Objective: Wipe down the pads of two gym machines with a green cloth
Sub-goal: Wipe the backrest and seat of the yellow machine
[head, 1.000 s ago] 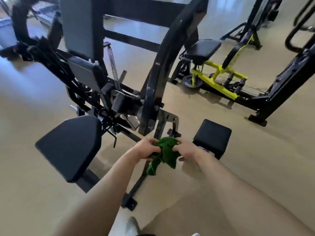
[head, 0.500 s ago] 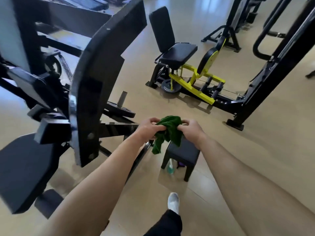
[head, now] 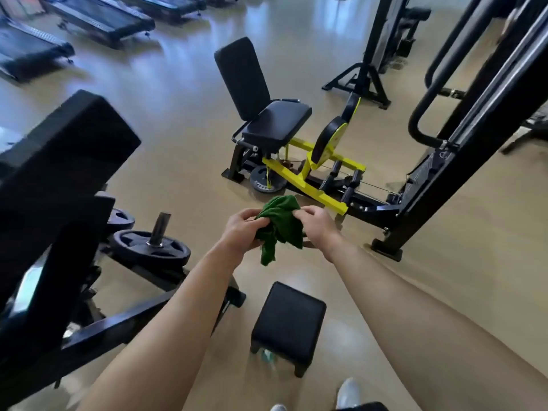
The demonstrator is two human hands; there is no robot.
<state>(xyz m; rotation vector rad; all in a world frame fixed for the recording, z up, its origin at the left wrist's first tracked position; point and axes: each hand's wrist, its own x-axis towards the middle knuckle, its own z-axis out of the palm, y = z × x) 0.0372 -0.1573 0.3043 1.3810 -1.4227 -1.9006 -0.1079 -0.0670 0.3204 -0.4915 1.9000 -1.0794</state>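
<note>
A bunched green cloth (head: 281, 225) hangs in the air in front of me, held from both sides. My left hand (head: 242, 231) grips its left part and my right hand (head: 318, 226) pinches its right edge. Beyond the cloth stands a yellow-framed machine with a black seat pad (head: 277, 126) and an upright black back pad (head: 241, 78). At the left is a black machine whose large dark pad (head: 63, 155) fills the near edge of the view.
A small black padded stool (head: 289, 323) stands on the floor below my hands, with a bottle (head: 267, 355) under it. Weight plates (head: 151, 250) sit on a peg at the left. A black cable frame (head: 462, 137) rises at right. Treadmills (head: 98, 16) line the far left.
The view has swung right and up, away from the black machine toward the yellow one. Both hands keep hold of the cloth and have moved past the stool.
</note>
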